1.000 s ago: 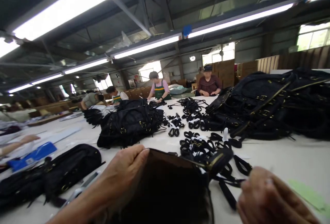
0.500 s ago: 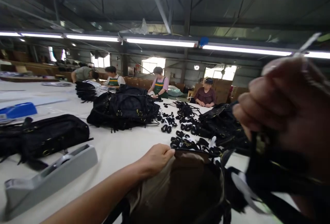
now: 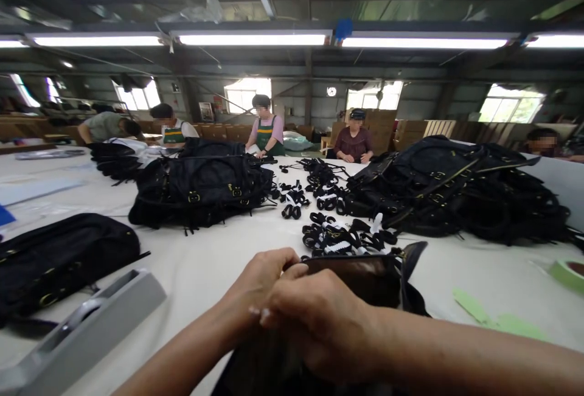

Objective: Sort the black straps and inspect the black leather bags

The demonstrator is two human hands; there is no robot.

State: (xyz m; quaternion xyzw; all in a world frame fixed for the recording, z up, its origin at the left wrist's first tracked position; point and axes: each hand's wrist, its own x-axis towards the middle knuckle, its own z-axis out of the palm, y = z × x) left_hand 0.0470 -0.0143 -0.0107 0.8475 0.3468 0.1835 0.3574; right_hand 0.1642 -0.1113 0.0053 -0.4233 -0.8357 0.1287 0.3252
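A black bag (image 3: 387,277) stands in front of me with its mouth open and a dark lining showing inside. My left hand (image 3: 267,277) is closed on the near left part of its rim. Right beside it, my right hand (image 3: 323,317) is closed over the bag's opening, its knuckles up and its fingertips close to my left wrist. Small white tips show at its fingers; what it holds is hidden. Just beyond the rim lies a heap of black strap loops with white pieces (image 3: 340,238).
Stuffed black bags (image 3: 205,183) lie on the white table, with a bigger pile (image 3: 460,195) to the right. Nearer are a single black bag (image 3: 68,256), a grey tape dispenser (image 3: 114,323), green tape (image 3: 568,274) and green scraps (image 3: 497,317). Several co-workers sit or stand across the table.
My right hand has come down from close to the camera at the right, to beside my left hand over the bag. My view has turned right and downward. The left hand keeps its grip.
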